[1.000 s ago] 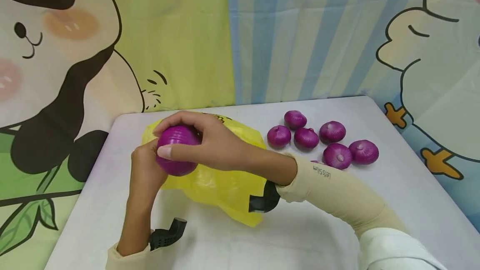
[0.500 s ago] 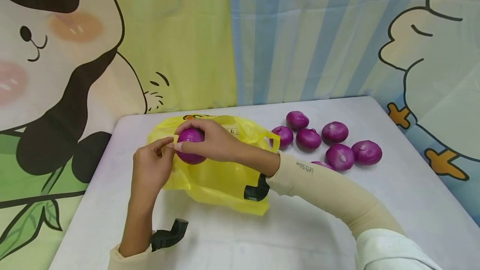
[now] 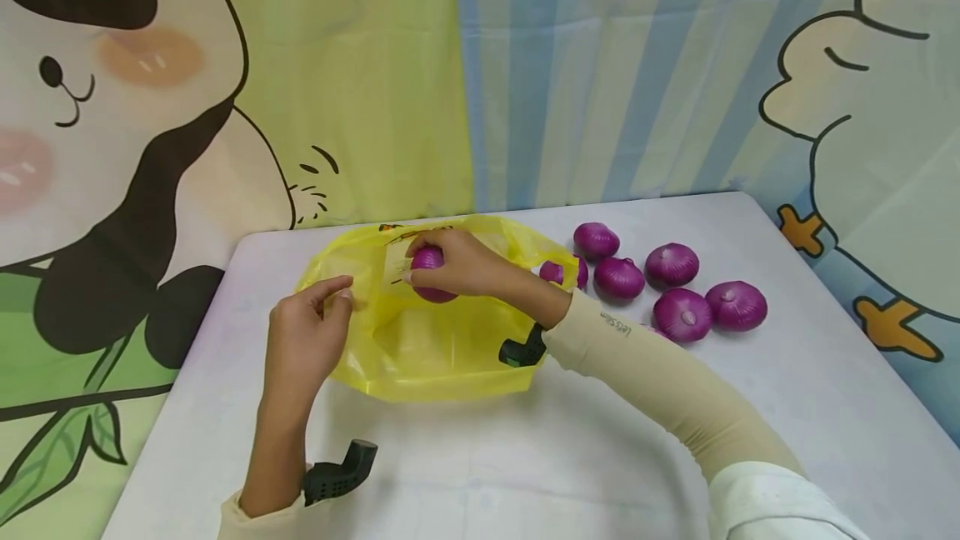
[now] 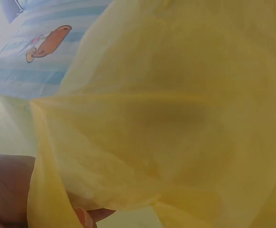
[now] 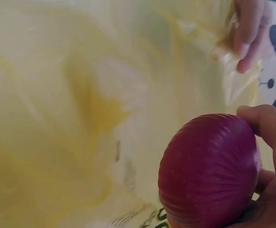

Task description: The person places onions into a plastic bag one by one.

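Onion (image 3: 430,273) is in the right hand (image 3: 468,263), at the mouth of the yellow bag (image 3: 435,377), in front of its inner back wall; can't tell how deep it sits past the rim. Right grip: fingers and thumb clamped round the sides, most of the bulb exposed in the right wrist view. Left hand (image 3: 309,332): thumb and finger close together, pinching film at the bag's left edge; exact contact partly hidden by plastic.

Handling, my read: onion is firm and round, moderate weight for its size, won't deform under normal squeeze. Skin looks dry, ribbed and glossy, so expect some slip and maybe flaking. Best hold is across the widest girth, digits on opposite sides, palm off the top so it can release clean. Avoid gripping by stem or root tip; too little area, it'd roll out. Bruises if dropped, so lower it rather than toss.

Bag is the floppy one: thin, light, collapses without tension. Hold it at rim or handle, not mid-wall; a hard pull could stretch or tear it.

Loose onions (image 3: 619,279) sit on the table (image 3: 585,457) right of the bag; same girth hold should suit them. One is partly masked by bag plastic.
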Motion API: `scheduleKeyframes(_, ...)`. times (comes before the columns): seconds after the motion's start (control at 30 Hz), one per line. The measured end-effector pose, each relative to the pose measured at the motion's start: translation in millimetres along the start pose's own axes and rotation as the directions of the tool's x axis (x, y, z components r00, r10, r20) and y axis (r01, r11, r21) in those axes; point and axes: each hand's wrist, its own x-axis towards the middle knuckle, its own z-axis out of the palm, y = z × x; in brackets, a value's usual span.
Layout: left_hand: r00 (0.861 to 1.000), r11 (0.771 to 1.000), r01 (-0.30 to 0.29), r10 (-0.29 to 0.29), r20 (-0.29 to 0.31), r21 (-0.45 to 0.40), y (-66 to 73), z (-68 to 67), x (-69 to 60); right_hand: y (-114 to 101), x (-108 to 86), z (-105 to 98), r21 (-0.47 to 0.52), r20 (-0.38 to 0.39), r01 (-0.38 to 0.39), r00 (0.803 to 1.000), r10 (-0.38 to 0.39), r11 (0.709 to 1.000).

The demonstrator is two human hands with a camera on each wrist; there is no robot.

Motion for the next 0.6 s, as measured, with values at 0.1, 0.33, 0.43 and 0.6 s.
scheduleKeyframes(0.1, 1.000, 1.000, -0.002, 0.002, 0.004, 0.008, 1.2, 0.1, -1.1, 7, 3.3, 1, -0.046, 0.021, -0.016, 1.000, 0.017, 0.999)
scheduleKeyframes(0.33, 0.999, 0.998, 0.054, -0.054, 0.009, 0.019, 2.8, -0.9, -3.5, 17, 11.9, 7, -0.081, 0.032, -0.051, 0.998, 0.054, 0.995)
scheduleKeyframes(0.43, 0.999, 0.999, 0.047, -0.047, 0.014, 0.011, 1.7, 0.5, -1.7, 20, 12.9, 6, -0.079, 0.038, -0.063, 0.997, 0.066, 0.995)
scheduleKeyframes(0.6, 0.999, 0.999, 0.039, -0.039, 0.028, 0.003, 0.0, 3.9, 1.8, 25, 13.7, 3, -0.089, 0.054, -0.035, 0.998, 0.040, 0.995)
